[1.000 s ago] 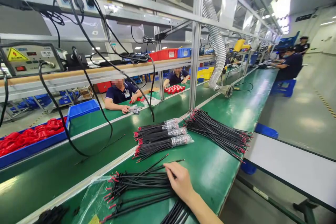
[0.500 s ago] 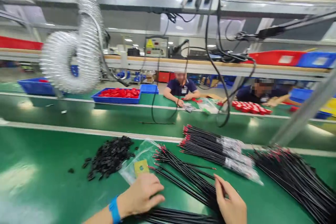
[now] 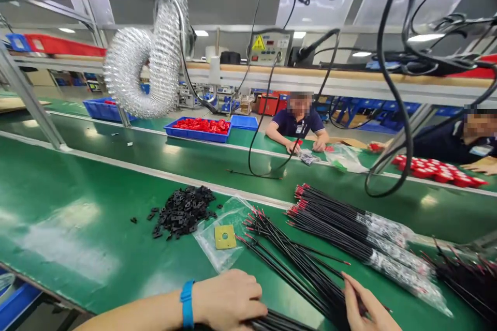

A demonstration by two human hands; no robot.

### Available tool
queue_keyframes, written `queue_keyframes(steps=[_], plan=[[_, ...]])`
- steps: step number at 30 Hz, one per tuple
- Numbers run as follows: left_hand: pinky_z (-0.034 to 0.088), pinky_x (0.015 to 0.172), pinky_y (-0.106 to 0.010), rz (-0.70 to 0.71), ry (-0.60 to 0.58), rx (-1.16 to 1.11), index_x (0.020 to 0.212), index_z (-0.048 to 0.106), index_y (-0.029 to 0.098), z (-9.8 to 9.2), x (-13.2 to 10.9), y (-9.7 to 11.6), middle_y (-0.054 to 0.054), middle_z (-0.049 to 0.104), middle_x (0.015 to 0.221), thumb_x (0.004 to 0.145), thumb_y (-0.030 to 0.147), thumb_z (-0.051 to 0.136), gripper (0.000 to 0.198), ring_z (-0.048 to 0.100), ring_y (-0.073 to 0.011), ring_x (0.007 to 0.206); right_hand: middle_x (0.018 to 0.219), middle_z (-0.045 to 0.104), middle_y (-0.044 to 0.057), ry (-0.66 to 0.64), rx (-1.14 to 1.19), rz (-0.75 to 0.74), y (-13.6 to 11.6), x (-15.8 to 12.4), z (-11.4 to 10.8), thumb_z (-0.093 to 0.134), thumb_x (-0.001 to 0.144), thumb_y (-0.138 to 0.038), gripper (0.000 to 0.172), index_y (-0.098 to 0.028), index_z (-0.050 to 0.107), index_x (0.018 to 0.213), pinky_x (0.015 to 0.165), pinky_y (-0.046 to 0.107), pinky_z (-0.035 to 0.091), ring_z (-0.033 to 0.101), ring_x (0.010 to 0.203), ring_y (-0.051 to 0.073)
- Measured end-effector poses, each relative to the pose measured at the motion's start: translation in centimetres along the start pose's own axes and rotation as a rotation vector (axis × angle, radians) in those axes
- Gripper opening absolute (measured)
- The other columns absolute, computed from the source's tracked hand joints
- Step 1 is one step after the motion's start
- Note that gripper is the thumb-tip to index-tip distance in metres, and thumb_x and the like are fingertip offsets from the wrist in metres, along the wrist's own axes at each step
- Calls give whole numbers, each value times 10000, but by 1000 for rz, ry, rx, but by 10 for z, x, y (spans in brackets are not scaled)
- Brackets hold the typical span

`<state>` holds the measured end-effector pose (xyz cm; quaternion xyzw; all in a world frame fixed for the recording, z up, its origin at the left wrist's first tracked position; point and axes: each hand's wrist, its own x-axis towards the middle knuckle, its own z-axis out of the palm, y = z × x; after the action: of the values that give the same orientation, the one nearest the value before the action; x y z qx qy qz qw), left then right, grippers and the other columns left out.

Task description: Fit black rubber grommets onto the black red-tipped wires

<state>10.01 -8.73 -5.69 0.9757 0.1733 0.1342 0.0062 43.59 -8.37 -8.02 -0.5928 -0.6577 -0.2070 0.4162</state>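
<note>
One cable is pinched by its end in the right grip, so neighbours in the crossed pile just left of it could be dragged by friction; whether the lower bundle is held under the left grip can't be told.

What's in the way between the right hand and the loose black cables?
Nothing visible: the right hand touches the loose black cables directly. The partly plastic-wrapped bundles lie farther back, not in between.
</note>
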Motion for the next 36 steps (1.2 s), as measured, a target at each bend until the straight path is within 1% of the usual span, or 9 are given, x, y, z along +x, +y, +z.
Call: queue_keyframes(steps=[3, 9, 12, 16, 21, 25, 30, 33, 36], plan=[[379, 618, -329, -28, -31, -72, 1061, 547, 205, -5, 0, 0, -31, 581, 882, 902, 530, 516, 363, 532, -180, 772, 792, 723, 17, 11, -12, 30, -9, 1, -6, 455, 960, -440, 373, -170, 712, 972, 592, 256, 489, 644, 568, 145], [393, 674, -332, -53, -53, -96, 1091, 541, 199, -9, -1, -3, -47, 580, 925, 955, 465, 449, 313, 523, -181, 801, 844, 731, 26, -65, 88, 32, -16, -3, -6, 533, 940, -363, 265, -182, 720, 993, 667, 252, 499, 650, 615, 146], [380, 673, -336, -53, -44, -97, 1079, 545, 193, -7, -2, -4, -59, 578, 916, 956, 478, 436, 330, 517, -188, 793, 841, 731, 30, -109, 146, 7, -19, -4, -6, 543, 940, -336, 238, -184, 715, 1003, 685, 256, 511, 650, 617, 146], [362, 651, -329, -82, -9, -94, 1042, 548, 189, -3, -2, -5, -55, 561, 866, 918, 584, 438, 428, 501, -189, 757, 923, 734, 43, -151, 244, -70, -26, -3, -7, 534, 944, -301, 215, -184, 703, 1007, 737, 257, 540, 697, 747, 168], [378, 670, -317, -98, 21, -116, 1077, 548, 188, 2, -3, -4, -56, 554, 876, 864, 684, 427, 554, 500, -185, 752, 933, 738, 46, -152, 281, -137, -36, 3, -9, 531, 936, -259, 195, -189, 704, 996, 736, 255, 568, 714, 795, 181], [379, 668, -316, -98, 43, -121, 1084, 552, 191, 4, -3, -3, -57, 567, 884, 886, 653, 421, 519, 508, -185, 749, 915, 739, 52, -151, 290, -124, -40, 6, -12, 517, 937, -263, 215, -197, 714, 992, 699, 253, 586, 718, 785, 186], [374, 638, -302, -77, 94, -109, 1038, 568, 179, 3, -3, -1, -54, 571, 834, 908, 597, 441, 456, 506, -176, 714, 928, 736, 64, -144, 314, -79, -33, -1, -10, 524, 941, -247, 204, -195, 706, 1018, 740, 286, 586, 708, 811, 192], [391, 633, -298, -75, 103, -122, 1009, 582, 175, 6, -4, 1, -59, 589, 836, 909, 549, 490, 398, 522, -177, 718, 934, 731, 67, -106, 341, -8, -32, -4, -9, 533, 941, -253, 195, -193, 706, 1008, 747, 292, 585, 701, 808, 189], [436, 650, -293, -80, 170, -169, 1028, 603, 175, 4, -3, -2, -66, 614, 853, 927, 441, 524, 295, 553, -174, 738, 898, 723, 74, -55, 420, 108, -43, 7, -24, 534, 943, -294, 215, -183, 707, 1006, 694, 280, 589, 690, 746, 176]])
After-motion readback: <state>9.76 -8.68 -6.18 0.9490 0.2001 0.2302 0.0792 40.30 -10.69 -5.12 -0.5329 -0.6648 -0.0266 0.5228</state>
